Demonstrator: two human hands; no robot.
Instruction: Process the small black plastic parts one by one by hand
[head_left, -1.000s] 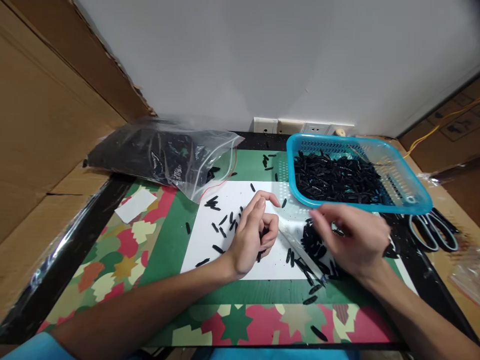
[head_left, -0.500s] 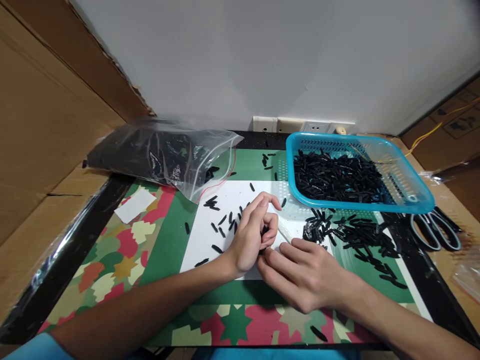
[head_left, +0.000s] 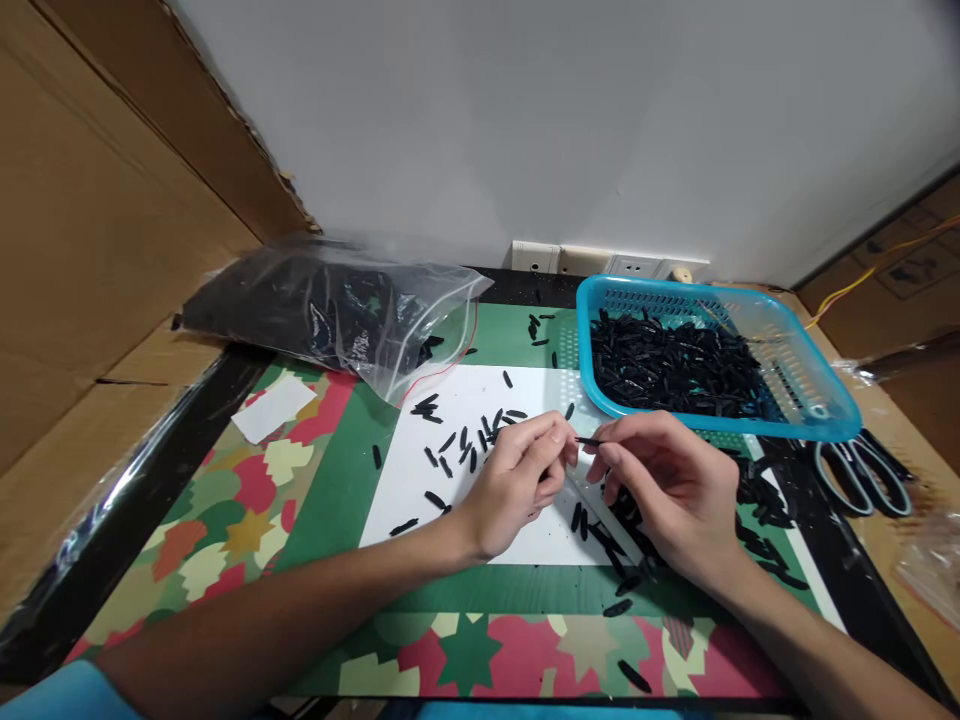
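Observation:
A small, thin black piece [head_left: 587, 441] spans the gap between my two hands over the white paper [head_left: 405, 480]. My right hand [head_left: 667, 485] pinches its right end between thumb and finger. At the left end, the thumb and forefinger of my left hand [head_left: 521, 475] close on it, with the other fingers curled under; whether anything else is in that palm is hidden. A pale, narrow strip [head_left: 619, 525] lies slanted below my right hand. Similar black pieces [head_left: 465, 450] are scattered left of my left hand, and more lie under and beside the right.
A blue plastic basket [head_left: 720, 425] full of black pieces stands at the back right. Scissors [head_left: 862, 480] lie beyond its near corner. A clear zip bag [head_left: 330, 310] of black material rests at the back left, near a white paper slip [head_left: 274, 408]. Cardboard [head_left: 112, 150] rises at left.
My right hand has risen from the paper to the fingertips of my left hand, and a black piece now shows between them. Several black pieces and the pale strip are uncovered below.

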